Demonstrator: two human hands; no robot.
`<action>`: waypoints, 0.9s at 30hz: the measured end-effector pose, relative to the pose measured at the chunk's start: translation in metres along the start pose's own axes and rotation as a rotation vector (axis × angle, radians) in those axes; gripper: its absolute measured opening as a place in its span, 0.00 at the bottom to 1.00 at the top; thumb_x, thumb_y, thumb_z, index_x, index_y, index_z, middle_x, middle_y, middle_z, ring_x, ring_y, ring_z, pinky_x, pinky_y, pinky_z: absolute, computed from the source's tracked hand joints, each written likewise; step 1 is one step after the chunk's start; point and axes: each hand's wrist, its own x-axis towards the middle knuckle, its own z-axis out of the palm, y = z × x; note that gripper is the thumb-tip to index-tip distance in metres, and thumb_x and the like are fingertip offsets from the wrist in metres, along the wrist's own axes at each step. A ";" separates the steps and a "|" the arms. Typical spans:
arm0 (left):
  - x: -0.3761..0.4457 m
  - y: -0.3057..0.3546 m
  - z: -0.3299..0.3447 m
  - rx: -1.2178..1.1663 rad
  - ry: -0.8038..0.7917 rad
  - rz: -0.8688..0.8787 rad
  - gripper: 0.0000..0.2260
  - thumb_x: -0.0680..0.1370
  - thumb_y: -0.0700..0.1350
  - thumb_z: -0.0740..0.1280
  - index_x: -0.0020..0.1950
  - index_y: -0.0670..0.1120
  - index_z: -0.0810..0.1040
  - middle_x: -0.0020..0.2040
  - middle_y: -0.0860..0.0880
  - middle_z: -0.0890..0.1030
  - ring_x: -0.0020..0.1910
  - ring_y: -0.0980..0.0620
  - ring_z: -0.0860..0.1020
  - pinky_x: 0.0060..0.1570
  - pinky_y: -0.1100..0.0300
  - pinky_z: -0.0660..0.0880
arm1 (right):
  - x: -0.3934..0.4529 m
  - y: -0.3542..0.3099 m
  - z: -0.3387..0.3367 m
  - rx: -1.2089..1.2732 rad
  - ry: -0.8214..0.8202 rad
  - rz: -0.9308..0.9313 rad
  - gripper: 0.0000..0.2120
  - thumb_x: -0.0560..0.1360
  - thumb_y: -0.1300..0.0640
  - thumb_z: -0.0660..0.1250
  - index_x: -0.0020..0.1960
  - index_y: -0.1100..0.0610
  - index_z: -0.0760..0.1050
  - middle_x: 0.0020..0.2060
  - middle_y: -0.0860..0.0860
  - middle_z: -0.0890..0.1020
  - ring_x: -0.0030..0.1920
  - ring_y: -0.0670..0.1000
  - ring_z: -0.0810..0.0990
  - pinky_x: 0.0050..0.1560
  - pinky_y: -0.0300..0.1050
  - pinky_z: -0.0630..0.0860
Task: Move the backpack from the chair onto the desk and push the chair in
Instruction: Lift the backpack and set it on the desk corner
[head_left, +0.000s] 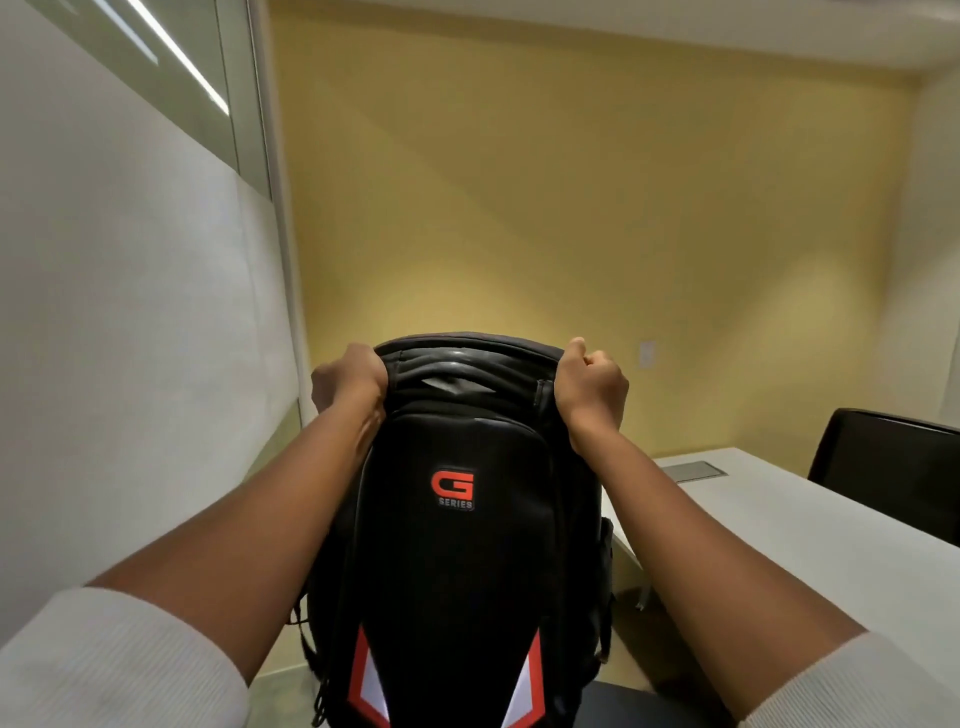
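Backpack (457, 519): black, upright, closed, contents hidden
Left hand (345, 382): clenched on its top edge
Right hand (592, 387): gripping top too
Desk (810, 540): right

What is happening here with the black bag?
A person grips the top of a black backpack with both hands, the left hand on one side and the right hand on the other. The backpack stands upright in front of them. The desk lies to the right and the backpack is not on it yet. A black chair stands at the desk's far side.
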 end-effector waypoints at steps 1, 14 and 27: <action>0.010 -0.003 0.005 0.009 0.006 0.002 0.12 0.69 0.47 0.60 0.47 0.42 0.75 0.44 0.45 0.77 0.36 0.44 0.76 0.34 0.58 0.70 | 0.005 0.004 0.011 -0.009 0.029 -0.001 0.21 0.77 0.43 0.53 0.35 0.56 0.70 0.33 0.50 0.76 0.32 0.49 0.73 0.29 0.43 0.61; 0.122 -0.049 0.111 0.054 0.019 -0.017 0.10 0.73 0.50 0.61 0.36 0.45 0.71 0.40 0.46 0.76 0.30 0.46 0.73 0.28 0.58 0.63 | 0.100 0.055 0.112 -0.064 0.192 -0.035 0.20 0.75 0.47 0.57 0.29 0.56 0.65 0.27 0.50 0.71 0.32 0.55 0.69 0.34 0.46 0.63; 0.222 -0.112 0.278 0.071 -0.078 -0.001 0.13 0.73 0.49 0.61 0.30 0.47 0.68 0.47 0.42 0.82 0.39 0.41 0.74 0.41 0.56 0.70 | 0.225 0.132 0.196 -0.091 0.372 -0.026 0.19 0.74 0.49 0.60 0.27 0.55 0.63 0.22 0.48 0.66 0.25 0.49 0.64 0.28 0.47 0.63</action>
